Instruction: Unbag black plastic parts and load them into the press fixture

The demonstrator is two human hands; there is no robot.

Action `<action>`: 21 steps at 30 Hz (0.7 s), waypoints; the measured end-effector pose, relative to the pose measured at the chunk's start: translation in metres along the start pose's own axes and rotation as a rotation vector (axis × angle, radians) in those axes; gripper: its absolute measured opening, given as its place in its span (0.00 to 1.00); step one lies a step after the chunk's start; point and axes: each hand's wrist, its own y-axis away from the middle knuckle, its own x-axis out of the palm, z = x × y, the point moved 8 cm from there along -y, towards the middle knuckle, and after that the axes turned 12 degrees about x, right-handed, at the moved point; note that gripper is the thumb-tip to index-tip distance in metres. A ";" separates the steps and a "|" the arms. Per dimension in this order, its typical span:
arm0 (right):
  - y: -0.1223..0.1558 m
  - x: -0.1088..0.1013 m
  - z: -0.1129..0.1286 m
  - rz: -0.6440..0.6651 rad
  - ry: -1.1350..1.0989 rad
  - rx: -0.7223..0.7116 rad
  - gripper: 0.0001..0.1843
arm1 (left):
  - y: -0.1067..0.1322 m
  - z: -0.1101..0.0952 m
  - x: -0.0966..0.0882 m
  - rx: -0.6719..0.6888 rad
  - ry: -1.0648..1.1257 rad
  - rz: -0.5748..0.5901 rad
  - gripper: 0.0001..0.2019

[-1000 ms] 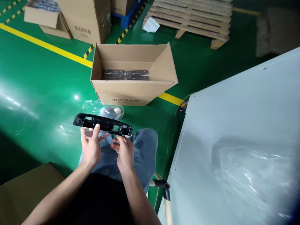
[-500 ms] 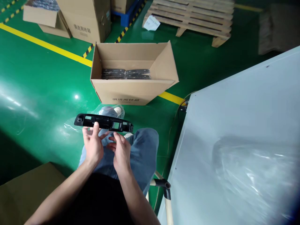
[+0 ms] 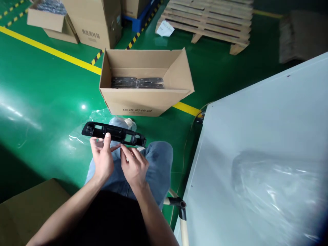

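Observation:
A long black plastic trim piece (image 3: 115, 134) with rectangular cutouts is held above my knees, tilted slightly down to the right. My left hand (image 3: 102, 157) grips its lower edge, thumb on the near face and fingers behind. Just right of that, my right hand (image 3: 134, 165) has its fingers bent and drawn together, the tips at the lower edge of the trim piece. Whatever those fingers may pinch is too small or hidden to make out. Clear plastic film (image 3: 82, 131) lies on the floor behind the trim piece.
An open carton (image 3: 143, 100) holding several dark wrapped parts (image 3: 137, 82) stands ahead. More cartons (image 3: 89, 24) and a wooden pallet (image 3: 205, 20) are farther back. At right, a white tabletop (image 3: 220, 136) bears a clear plastic bag (image 3: 276, 191). A tube frame (image 3: 181, 205) stands beside my leg.
My right hand has turned and shifted slightly right, its fingers now closer together at the trim piece's lower edge. The trim piece's right end has dipped a little; my left hand keeps its grip.

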 end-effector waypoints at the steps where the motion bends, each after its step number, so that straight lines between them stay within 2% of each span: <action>1: -0.001 0.001 -0.001 0.003 0.027 0.007 0.10 | 0.000 0.000 0.001 0.004 -0.007 0.004 0.25; 4: -0.001 0.002 -0.007 0.006 0.099 0.047 0.07 | -0.002 -0.002 0.001 0.023 -0.024 -0.006 0.26; 7: 0.002 0.000 -0.012 -0.004 0.138 0.058 0.10 | -0.006 -0.006 0.002 0.023 -0.015 -0.030 0.26; 10: 0.003 -0.001 -0.011 0.011 0.140 0.003 0.09 | -0.011 -0.012 0.002 0.009 -0.007 -0.047 0.25; 15: 0.001 0.002 -0.007 0.066 0.173 -0.082 0.18 | -0.013 -0.011 0.006 -0.065 0.013 -0.007 0.28; 21: -0.003 0.002 -0.017 0.070 0.175 0.010 0.14 | -0.008 -0.008 0.008 -0.094 0.038 0.014 0.27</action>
